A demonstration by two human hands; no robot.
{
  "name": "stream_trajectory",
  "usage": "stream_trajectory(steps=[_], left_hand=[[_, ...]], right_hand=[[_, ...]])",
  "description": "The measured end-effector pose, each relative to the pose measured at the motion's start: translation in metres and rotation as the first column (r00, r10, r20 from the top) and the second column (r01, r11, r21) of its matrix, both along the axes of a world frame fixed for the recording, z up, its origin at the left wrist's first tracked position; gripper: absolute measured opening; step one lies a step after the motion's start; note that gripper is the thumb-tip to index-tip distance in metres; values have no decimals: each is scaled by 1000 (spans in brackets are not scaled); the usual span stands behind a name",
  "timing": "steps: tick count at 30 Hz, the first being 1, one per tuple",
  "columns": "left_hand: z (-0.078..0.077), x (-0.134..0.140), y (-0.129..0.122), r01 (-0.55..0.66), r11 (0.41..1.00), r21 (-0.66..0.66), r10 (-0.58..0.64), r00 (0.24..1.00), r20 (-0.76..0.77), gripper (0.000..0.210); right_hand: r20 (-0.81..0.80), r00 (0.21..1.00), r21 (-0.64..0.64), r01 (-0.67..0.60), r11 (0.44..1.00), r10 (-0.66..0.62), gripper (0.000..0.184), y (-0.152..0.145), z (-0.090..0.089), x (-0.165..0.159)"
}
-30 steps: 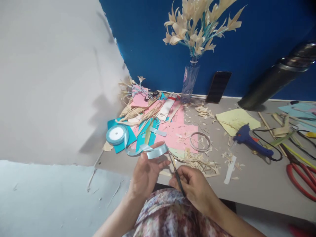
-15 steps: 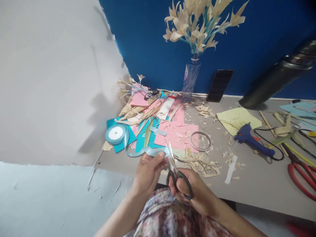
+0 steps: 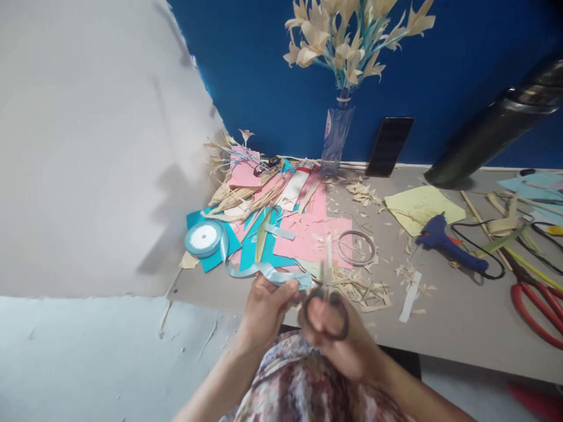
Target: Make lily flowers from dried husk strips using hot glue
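My left hand (image 3: 268, 305) pinches a light blue satin ribbon (image 3: 250, 269) near its end, just above the table's front edge. The ribbon runs back in a loose curve to its spool (image 3: 203, 239) on the left. In my right hand (image 3: 338, 334) is a pair of scissors (image 3: 326, 296) with dark handles, my fingers through the loops. Their blades are blurred by motion and point away from me, to the right of the ribbon's end and apart from it. Under and behind the ribbon lie teal sheets (image 3: 264, 237) and pink sheets (image 3: 303, 240).
Behind stands a clear bottle (image 3: 338, 138) holding pale husk flowers (image 3: 347, 41). A phone (image 3: 389, 146) and dark flask (image 3: 488, 132) lean against the blue wall. A glue gun (image 3: 448, 243), red-handled scissors (image 3: 534, 305), a tape ring (image 3: 356, 248) and husk scraps (image 3: 360, 290) lie on the right.
The scissors have moved right, away from the ribbon's end, and their blades appear closer together. My left hand keeps its pinch on the ribbon. The view has shifted slightly.
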State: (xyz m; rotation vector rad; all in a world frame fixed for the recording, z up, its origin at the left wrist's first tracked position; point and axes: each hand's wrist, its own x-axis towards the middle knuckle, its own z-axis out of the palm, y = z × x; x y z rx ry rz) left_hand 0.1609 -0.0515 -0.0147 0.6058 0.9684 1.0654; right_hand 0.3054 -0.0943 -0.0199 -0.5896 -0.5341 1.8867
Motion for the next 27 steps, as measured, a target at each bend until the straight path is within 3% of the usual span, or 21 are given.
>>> stream_trajectory(steps=[3,5,8,12,15,19,22,27], left_hand=[[-1,-1,-3,22,998,-58,-17,997,72,29],[1,-2,-2,7,997,-81,1,994,105,29],[8,-6,8,-42,997,-68,47,996,73,29],[14,-11,17,-93,995,-30,93,995,-20,28],[11,-10,14,16,1000,-18,-17,998,-64,28],[4,-13,7,145,989,-21,-147,974,-172,30],[5,-20,6,191,981,-13,-188,950,-250,28],[11,-29,7,144,989,-18,-145,979,-142,34]], right_hand=[[-13,963,17,268,963,-268,52,9,10,13],[35,970,23,242,970,-242,54,10,13,18],[180,978,71,96,993,-108,57,6,10,19],[418,896,135,101,986,-149,56,9,8,23],[571,806,156,82,984,-158,56,19,17,26],[647,760,87,6,996,-61,43,33,28,19],[685,720,114,51,992,-115,28,38,31,11],[728,624,237,158,959,-283,18,55,33,5]])
